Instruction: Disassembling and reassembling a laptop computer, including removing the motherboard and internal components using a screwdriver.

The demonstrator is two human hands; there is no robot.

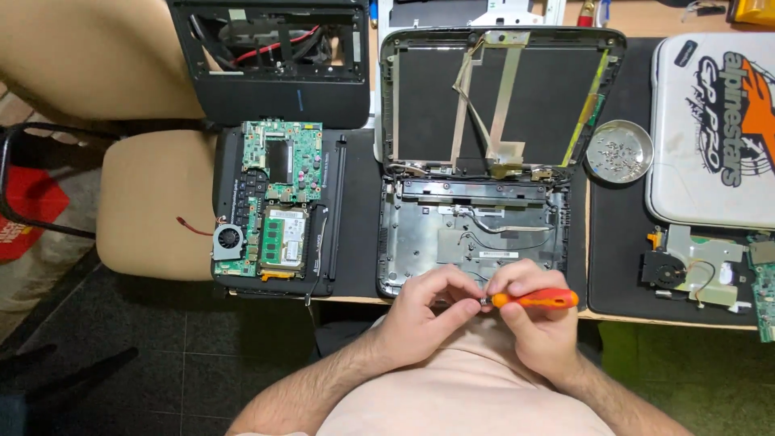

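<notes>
Dark floor tiles fill the lower left of the frame, and above them a wooden counter (646, 316) runs across the upper half, covered in part by black mats. At the centre lies a stripped laptop shell (476, 234), its empty base toward the person and its bare lid (500, 93) folded back flat toward the top edge, with loose ribbon cables crossing the lid. Just below the base, at lower centre, the two hands meet. The right hand (537, 319) has its grip closed around the orange handle of a screwdriver (537, 299), which lies nearly level with its metal tip pointing toward the left of the frame. The left hand (428, 311) pinches thumb and forefinger together at that tip; whether anything small sits between those fingers cannot be told. Left of the shell, a green motherboard (274, 198) with a small fan rests on another black laptop part. Right of the lid, a round metal dish (619, 151) holds small screws. A white padded case (714, 129) takes the upper right, and a second fan assembly (686, 270) lies below it. A beige chair seat (153, 206) stands at the left.
</notes>
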